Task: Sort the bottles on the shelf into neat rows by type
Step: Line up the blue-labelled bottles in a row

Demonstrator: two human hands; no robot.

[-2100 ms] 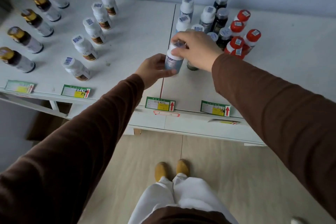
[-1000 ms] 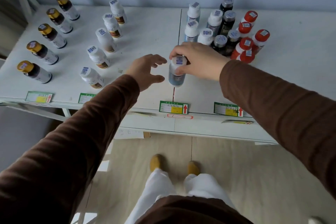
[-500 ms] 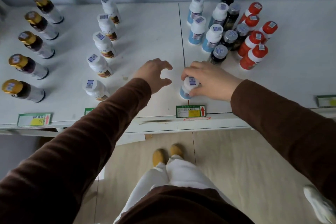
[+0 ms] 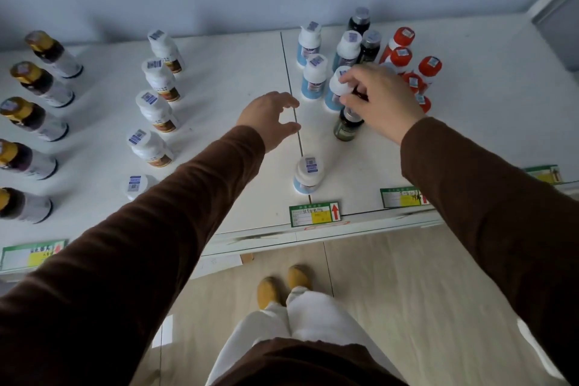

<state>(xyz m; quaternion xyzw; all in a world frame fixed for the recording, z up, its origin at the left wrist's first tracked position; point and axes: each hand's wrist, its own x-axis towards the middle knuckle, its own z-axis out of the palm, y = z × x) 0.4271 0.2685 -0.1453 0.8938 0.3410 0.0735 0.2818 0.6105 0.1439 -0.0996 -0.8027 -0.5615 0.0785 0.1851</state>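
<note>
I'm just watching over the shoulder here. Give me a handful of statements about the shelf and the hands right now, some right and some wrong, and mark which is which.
1. The right hand pinches the cap of a blue-labelled white-capped bottle in the cluster. True.
2. The left hand holds a bottle. False: it hovers with fingers spread and holds nothing.
3. One blue-labelled bottle stands alone near the front edge, behind a green price tag. True.
4. The gold-capped bottles stand among the red-capped ones. False: they form a row at the far left; the red-capped bottles are at the right.
5. The shelf is dark wood. False: it is white.
</note>
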